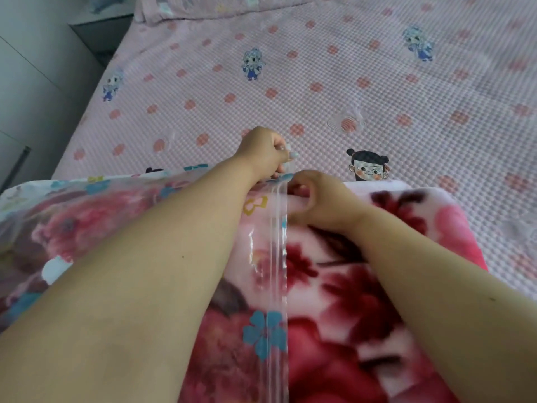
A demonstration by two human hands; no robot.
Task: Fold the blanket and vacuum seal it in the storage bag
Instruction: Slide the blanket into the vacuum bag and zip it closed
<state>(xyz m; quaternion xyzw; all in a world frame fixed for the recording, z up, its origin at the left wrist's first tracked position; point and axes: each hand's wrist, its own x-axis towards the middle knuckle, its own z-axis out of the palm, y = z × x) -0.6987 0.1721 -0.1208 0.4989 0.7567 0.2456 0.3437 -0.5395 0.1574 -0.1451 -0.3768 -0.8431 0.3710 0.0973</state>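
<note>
So the folded blanket (363, 286), the fuzzy red and pink floral one, is lying at the near edge of the bed (319, 68), and it's sitting partway inside the clear storage bag (87, 228). The bag with its little blue flower prints is covering the left part of the blanket, and its open zip edge (279, 271) is running straight away from the camera across the middle, so the right part is sticking out uncovered. Left hand (263, 152) is reaching to the far end of that zip edge with fingers curled, pinching the plastic there. Right hand (316, 199) is just beside it, fingers bent and gripping the far edge of the blanket right at the bag's mouth. The pink bedsheet with cartoon figures is stretching out behind everything.
</note>
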